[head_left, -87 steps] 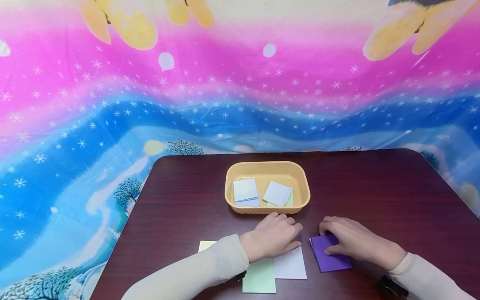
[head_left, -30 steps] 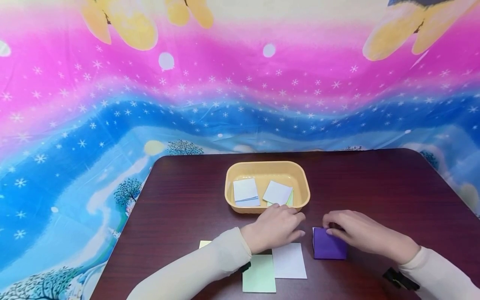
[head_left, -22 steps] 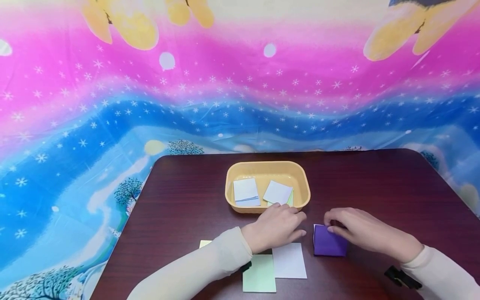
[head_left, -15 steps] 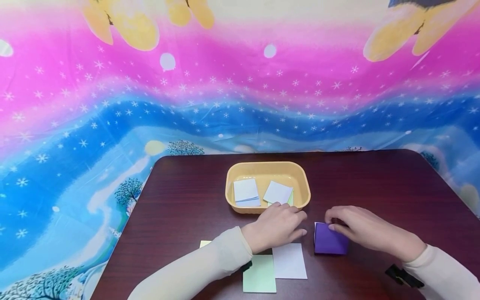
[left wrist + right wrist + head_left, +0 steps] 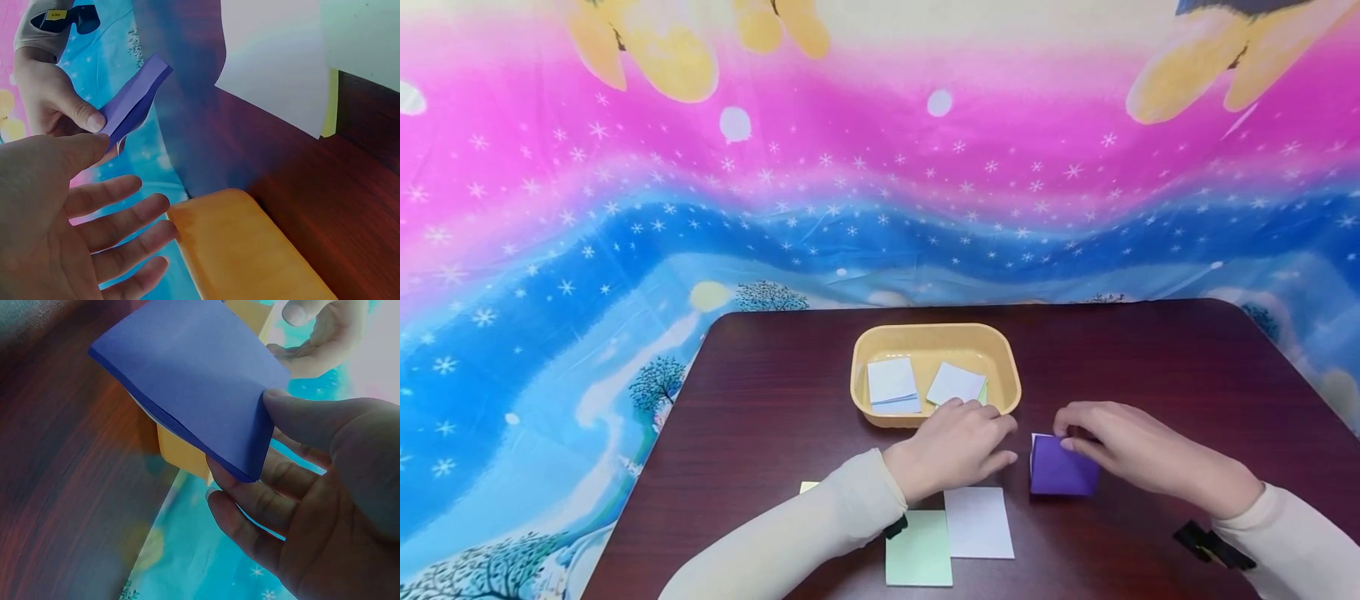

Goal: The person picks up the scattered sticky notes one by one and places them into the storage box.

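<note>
My right hand (image 5: 1138,446) pinches a folded square of purple paper (image 5: 1064,468) by its far edge, thumb on top and fingers beneath. In the right wrist view the purple paper (image 5: 194,378) shows layered edges, with a pale side between the layers. My left hand (image 5: 955,442) holds nothing. Its fingers are spread and relaxed in the left wrist view, close to the front wall of the yellow plastic basket (image 5: 859,346). Under and in front of the left forearm lie a white paper square (image 5: 981,525) and a green one (image 5: 919,552).
Inside the basket lie a white-and-blue paper stack (image 5: 892,382) and a white square (image 5: 957,383) over a green one. A yellow paper corner (image 5: 809,486) shows behind the left sleeve. A printed cloth (image 5: 880,192) hangs beyond the dark wooden table (image 5: 760,375).
The purple paper has come up off the table and moved away from me in my right hand. My left hand has shifted slightly forward, over the basket's front rim.
</note>
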{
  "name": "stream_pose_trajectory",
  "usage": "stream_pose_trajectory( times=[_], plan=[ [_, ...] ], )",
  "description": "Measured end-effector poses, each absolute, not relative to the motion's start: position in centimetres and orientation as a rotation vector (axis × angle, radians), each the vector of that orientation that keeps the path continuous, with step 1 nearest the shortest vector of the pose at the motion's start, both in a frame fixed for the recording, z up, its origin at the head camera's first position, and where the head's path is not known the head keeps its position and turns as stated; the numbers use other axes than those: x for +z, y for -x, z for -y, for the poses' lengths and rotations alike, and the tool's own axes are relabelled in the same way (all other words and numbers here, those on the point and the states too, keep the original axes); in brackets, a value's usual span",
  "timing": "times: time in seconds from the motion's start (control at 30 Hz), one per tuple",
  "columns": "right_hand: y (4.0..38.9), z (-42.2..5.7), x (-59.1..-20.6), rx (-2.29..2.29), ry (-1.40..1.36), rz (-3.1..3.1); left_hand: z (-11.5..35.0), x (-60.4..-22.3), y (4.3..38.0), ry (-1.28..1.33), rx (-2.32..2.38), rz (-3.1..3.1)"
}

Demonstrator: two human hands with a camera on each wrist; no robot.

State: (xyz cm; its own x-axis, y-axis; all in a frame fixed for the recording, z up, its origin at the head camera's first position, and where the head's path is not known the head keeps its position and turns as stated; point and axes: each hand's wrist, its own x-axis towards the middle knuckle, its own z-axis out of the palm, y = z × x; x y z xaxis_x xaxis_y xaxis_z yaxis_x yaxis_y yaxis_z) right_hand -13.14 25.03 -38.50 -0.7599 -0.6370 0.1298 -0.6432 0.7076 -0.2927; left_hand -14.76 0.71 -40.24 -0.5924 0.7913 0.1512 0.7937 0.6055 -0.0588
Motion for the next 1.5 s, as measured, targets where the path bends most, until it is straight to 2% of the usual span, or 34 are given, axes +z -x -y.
stream_pose_trajectory(
  times=[1.5],
  plan=[
    [14.4,-24.2,-35.9,0.429,-1.031,2.803,0.1,-38.9,16.3,1.255,-0.116,2.681]
  ],
)
